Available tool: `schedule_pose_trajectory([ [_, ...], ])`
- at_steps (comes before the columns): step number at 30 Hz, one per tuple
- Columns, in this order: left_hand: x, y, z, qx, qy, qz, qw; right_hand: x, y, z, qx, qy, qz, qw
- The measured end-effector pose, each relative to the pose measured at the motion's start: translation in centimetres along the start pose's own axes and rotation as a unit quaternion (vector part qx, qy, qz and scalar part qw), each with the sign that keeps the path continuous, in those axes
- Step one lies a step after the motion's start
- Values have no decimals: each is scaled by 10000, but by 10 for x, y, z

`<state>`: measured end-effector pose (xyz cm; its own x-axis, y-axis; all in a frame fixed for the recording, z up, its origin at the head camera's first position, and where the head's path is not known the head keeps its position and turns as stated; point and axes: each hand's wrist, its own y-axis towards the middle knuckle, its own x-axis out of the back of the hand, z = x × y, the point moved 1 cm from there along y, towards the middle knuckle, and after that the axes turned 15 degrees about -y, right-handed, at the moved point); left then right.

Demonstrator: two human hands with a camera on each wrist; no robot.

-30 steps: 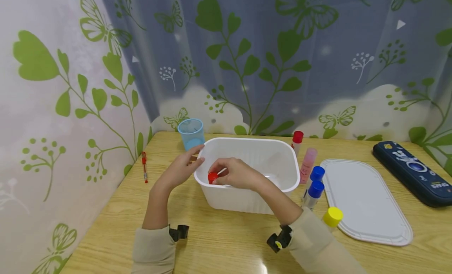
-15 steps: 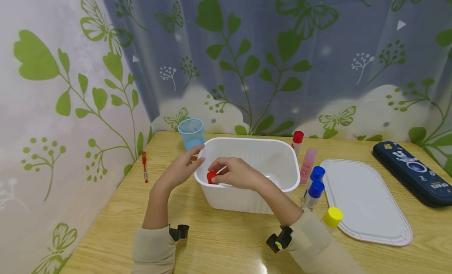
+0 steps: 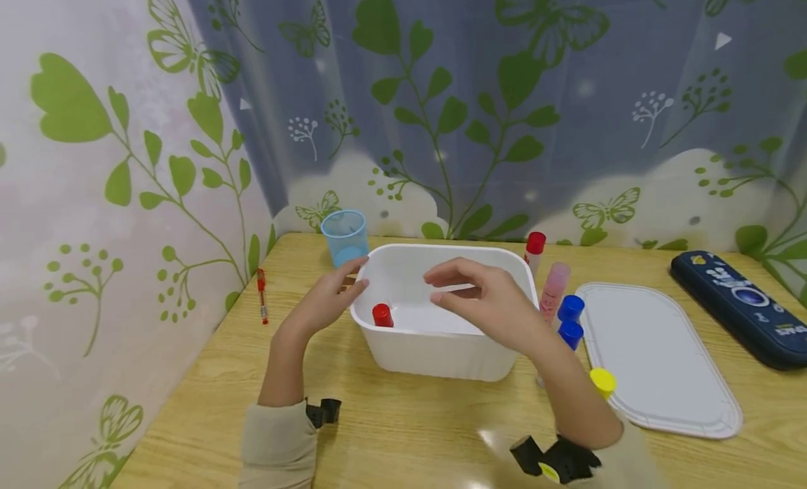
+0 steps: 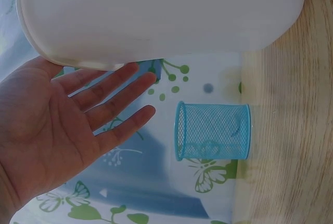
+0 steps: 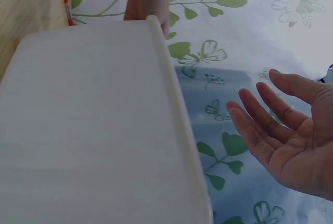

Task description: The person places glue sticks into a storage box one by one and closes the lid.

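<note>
1. The red-capped glue stick (image 3: 381,315) stands upright in the white tub (image 3: 441,349), long axis vertical, cap up, in the near-left corner close to the wall.
2. Only its red cap shows plainly; the body below is mostly hidden by the tub's rim.
3. The left hand (image 3: 324,300) rests with straight, spread fingers against the tub's left rim, holding nothing.
4. The right hand (image 3: 488,303) hovers above the tub, fingers loosely apart and empty, well clear of the stick.
5. Counted: one tub, one lid (image 3: 656,363) lying flat to its right, and one blue mesh cup (image 3: 344,237) behind the tub's left corner.
6. Five more sticks stand right of the tub: one red-capped (image 3: 534,245), one pink (image 3: 555,286), two blue-capped (image 3: 570,308) (image 3: 569,333), one yellow-capped (image 3: 603,382).
7. One red pen (image 3: 261,296) lies by the left wall and one dark pencil case (image 3: 744,308) far right.
</note>
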<state>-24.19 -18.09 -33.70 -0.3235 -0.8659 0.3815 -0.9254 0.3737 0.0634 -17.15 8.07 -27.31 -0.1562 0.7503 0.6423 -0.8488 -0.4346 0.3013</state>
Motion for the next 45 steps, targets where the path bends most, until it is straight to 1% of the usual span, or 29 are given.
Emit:
schedule_pose_trajectory([
  [4, -1, 0, -1, -45, 19, 36, 10000, 29, -32, 5, -229, 80, -168, 9996],
  [6, -2, 0, -1, -63, 25, 42, 10000, 42, -48, 5, -303, -129, -331, 9989],
  [8, -2, 0, -2, -69, 33, 39, 10000, 54, -62, 1, -232, -350, -571, 9975],
  [10, -2, 0, -1, -34, 29, 20, 10000, 64, -76, -6, -125, -508, -826, 9952],
  [12, -2, 0, -1, -5, 48, 5, 10000, 73, -89, -16, -23, -539, -982, 9937],
  [14, -1, -1, -2, 14, 64, -10, 10000, 79, -101, -28, 28, -575, -1042, 9929],
  [16, 0, -2, -2, 8, 99, -18, 9999, 83, -112, -40, -69, -702, -999, 9925],
  [21, 1, -3, -3, -42, 125, -18, 9999, 84, -134, -66, -594, -1165, -769, 9884],
  [24, 1, -2, -2, -75, 118, -4, 9999, 80, -143, -78, -751, -1290, -613, 9869],
  [27, 1, -1, -1, -65, 110, -14, 9999, 74, -149, -88, -801, -1228, -442, 9882],
  [32, 0, 0, -1, -54, 108, -25, 9999, 65, -157, -101, -787, -948, -225, 9921],
  [37, -2, 1, -3, -98, 88, -13, 9999, 59, -160, -108, -827, -854, -185, 9927],
  [45, -2, 2, 0, -132, 87, -6, 9999, 56, -161, -110, -1129, -512, -221, 9920],
])
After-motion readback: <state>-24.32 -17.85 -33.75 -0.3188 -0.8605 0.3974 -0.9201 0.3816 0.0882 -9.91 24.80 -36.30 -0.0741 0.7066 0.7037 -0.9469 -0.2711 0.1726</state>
